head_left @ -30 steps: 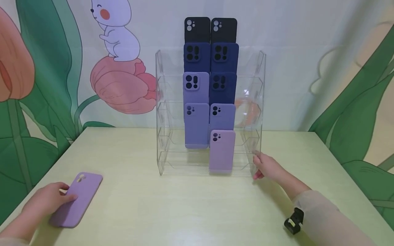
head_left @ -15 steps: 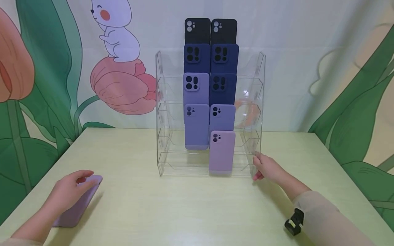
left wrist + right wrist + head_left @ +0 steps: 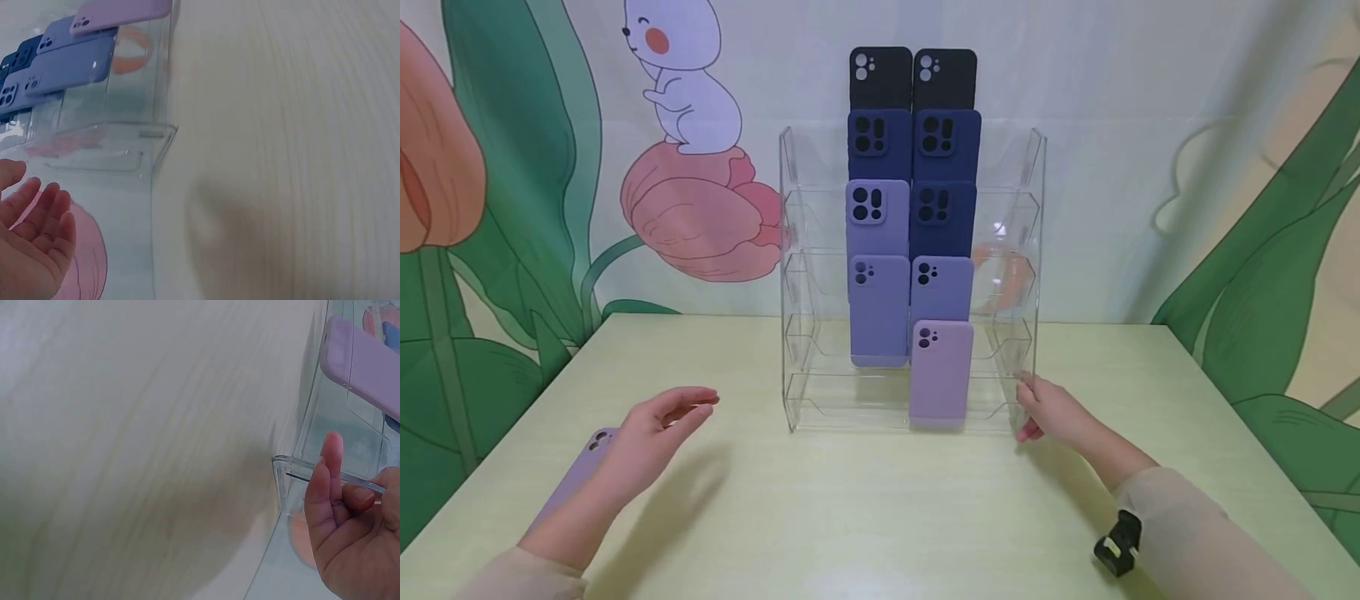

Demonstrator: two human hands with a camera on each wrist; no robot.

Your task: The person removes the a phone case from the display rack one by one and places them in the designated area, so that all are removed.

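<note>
Near the table's (image 3: 880, 517) left edge, a purple phone case (image 3: 572, 477) lies partly hidden, behind the fingertips of a left hand (image 3: 643, 442) that hovers with fingers relaxed, holding nothing. Tabletop spans the gap to a clear tiered rack (image 3: 820, 408) bearing nine cases (image 3: 880, 308), one on its lowest tier. A right hand (image 3: 1051, 407) grips the rack's right side.

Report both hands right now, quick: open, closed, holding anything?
Left hand: open, holding nothing, raised above the table.
Right hand: closed, gripping the clear rack at its side edge.
</note>
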